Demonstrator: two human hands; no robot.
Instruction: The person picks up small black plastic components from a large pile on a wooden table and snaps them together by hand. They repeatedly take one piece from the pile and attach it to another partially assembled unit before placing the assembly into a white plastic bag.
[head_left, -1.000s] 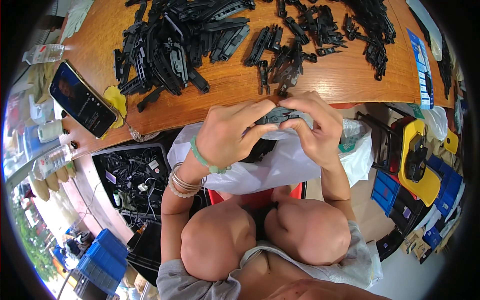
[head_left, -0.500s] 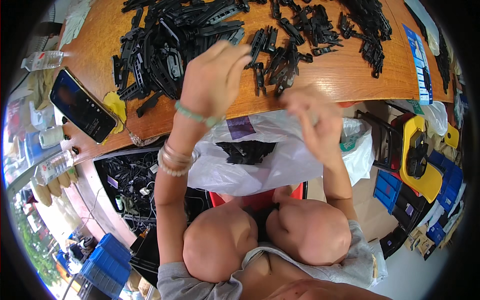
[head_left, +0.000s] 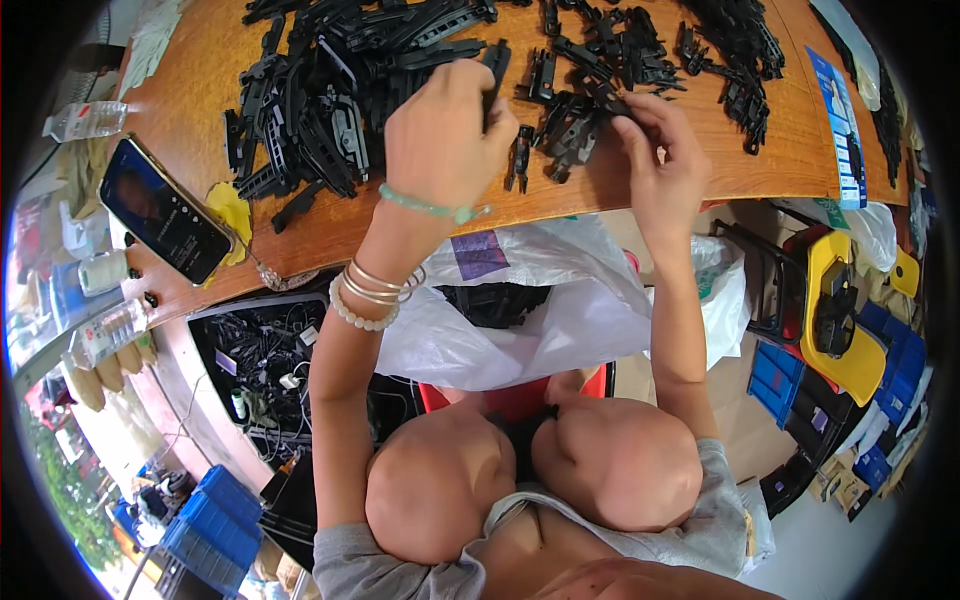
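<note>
My left hand (head_left: pixel 445 130) is closed on a long black plastic part (head_left: pixel 496 66), which sticks up past its fingers. It is over the front of the wooden table, next to a large heap of long black plastic parts (head_left: pixel 310 120). Farther right, my right hand (head_left: pixel 668 165) has thumb and forefinger at a small black plastic clip (head_left: pixel 606 98), on the near side of a looser pile of such clips (head_left: pixel 575 135). The fingertips partly cover that clip, but the fingers look pinched on it.
An open white plastic bag (head_left: pixel 520 350) with black parts inside hangs below the table edge (head_left: pixel 560 205). A phone (head_left: pixel 165 210) lies on the left, beside a yellow cloth (head_left: pixel 232 215). Below stands a black crate (head_left: pixel 255 350) of parts. A yellow chair (head_left: pixel 835 330) is at right.
Both hands have moved from the table's front edge area to the piles. The left hand now shows a long black part upright; the right hand has moved up and right to a clip.
</note>
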